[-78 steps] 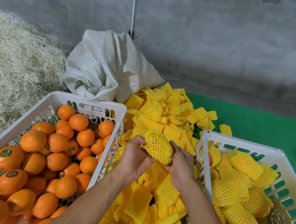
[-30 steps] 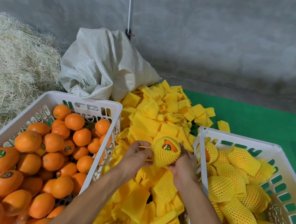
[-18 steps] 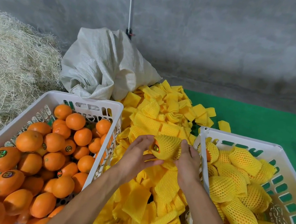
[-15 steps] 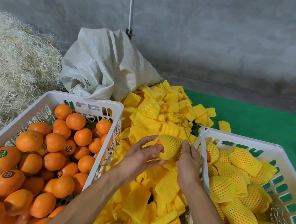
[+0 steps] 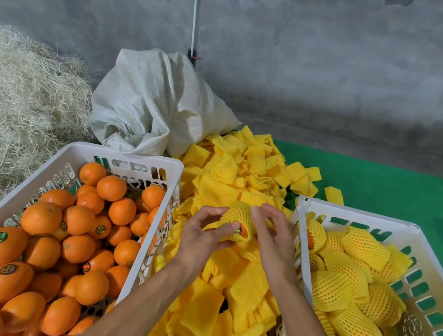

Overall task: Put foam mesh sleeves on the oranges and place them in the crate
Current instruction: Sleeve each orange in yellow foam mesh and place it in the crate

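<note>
— Which step is the person on?

— Sleeving, in its last part. Going from the big things down: the crate of bare oranges [image 5: 50, 231] sits at the floor's near left, the crate of sleeved oranges [image 5: 409, 285] at its near right, and the heap of loose foam mesh sleeves [image 5: 244, 180] runs between them. Above that heap the left hand [image 5: 204, 237] and right hand [image 5: 273, 239] meet around one orange [image 5: 242, 231], already mostly inside its foam mesh sleeve [image 5: 239, 213].

— And each grip?

— The left grip is clamped: thumb and fingers curl around the netted fruit from the left and below. The right grip looks apart, its fingers loosely bent over the sleeve's right side; whether they pinch the mesh cannot be told.

— What does the next move call for?

— Probably drawing the mesh over the bare patch facing the camera, where orange skin and a small sticker show, then carrying the fruit right, over the white rim, onto the wrapped ones.

— Anything hidden?

— The far side of the orange and the sleeve's other end are behind the hands. Both crates are cut off by the frame's bottom edge, so their fill is unknown. The sticker print is too small to read, and the floor under the heap is covered.
</note>
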Demonstrator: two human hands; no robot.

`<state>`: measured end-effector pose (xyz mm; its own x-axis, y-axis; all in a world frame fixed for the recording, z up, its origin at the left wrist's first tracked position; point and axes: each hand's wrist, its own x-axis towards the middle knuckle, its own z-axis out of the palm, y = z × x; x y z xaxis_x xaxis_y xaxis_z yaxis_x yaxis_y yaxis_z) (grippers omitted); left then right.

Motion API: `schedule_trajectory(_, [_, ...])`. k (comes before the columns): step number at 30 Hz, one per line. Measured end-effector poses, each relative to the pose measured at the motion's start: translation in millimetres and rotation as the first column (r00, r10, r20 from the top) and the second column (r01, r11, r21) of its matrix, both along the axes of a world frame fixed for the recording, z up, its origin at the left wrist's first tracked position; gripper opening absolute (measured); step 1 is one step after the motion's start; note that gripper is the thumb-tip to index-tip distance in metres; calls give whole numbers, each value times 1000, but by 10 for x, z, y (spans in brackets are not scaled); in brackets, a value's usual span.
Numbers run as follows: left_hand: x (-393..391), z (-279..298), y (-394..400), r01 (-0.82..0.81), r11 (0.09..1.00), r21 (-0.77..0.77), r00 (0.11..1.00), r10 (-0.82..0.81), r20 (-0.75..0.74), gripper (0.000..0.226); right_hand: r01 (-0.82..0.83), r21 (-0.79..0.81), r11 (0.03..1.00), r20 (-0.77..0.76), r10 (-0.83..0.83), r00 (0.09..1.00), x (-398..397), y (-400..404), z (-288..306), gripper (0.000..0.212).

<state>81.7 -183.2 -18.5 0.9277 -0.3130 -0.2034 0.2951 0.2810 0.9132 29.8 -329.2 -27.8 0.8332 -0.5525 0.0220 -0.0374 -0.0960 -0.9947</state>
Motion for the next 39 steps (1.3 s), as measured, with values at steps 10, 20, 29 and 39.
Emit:
schedule_trajectory(10, [32,-85,1,13,970,244,998,-28,55,63,-178,-399,899,-118,142,983,25,162,-98,52])
schedule_trajectory(20, [70,-110,-4,-51,931,362,995,15,102,62,-90,-598,797,-14,102,995,-12,242,-25,42])
schedule_trajectory(29, [117,-111,0,-74,977,199,997,73,12,60,-141,-572,808,2,174,985,15,280,-48,48])
schedule_trajectory(39, [-65,-74,74,129,883,452,702,-403,587,74,-267,660,702,39,323,945,29,163,32,61])
